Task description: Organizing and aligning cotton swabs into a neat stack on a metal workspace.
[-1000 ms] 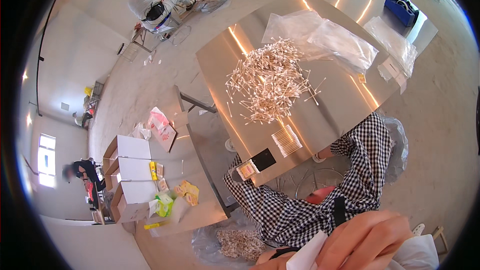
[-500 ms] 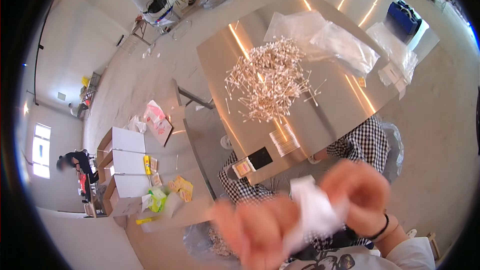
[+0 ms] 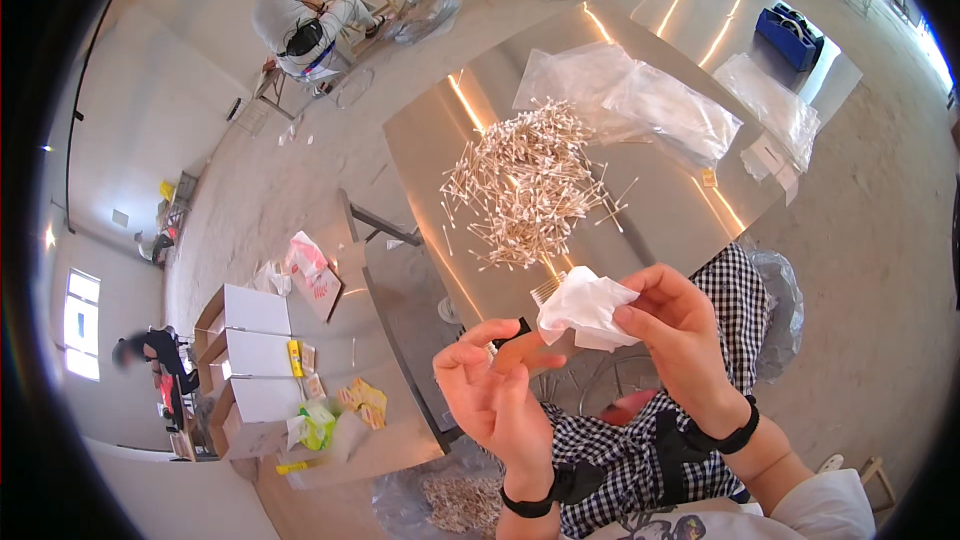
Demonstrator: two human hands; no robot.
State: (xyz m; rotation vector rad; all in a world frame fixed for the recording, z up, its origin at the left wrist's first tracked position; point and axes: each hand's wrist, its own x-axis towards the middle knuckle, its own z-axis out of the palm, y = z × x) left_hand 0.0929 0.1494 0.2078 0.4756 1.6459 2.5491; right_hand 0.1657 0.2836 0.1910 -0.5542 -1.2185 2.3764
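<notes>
two hands raised off the steel table's [image 3: 640, 230] near edge: right hand [image 3: 680, 325] pinches a crumpled white tissue [image 3: 585, 308], left hand [image 3: 495, 385] half-curled, fingertips on a small black object [image 3: 512, 332]; swab pile [image 3: 525, 180] mid-table, bags [image 3: 640, 100] toward far edge.

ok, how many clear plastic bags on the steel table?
3. Two overlap just beyond the swab pile: one nearer the far left edge, one beside it. The third lies further right. More may be hidden.

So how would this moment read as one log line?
right hand: holds white tissue | left hand: at tissue's edge | cotton swabs: piled on steel table
</notes>
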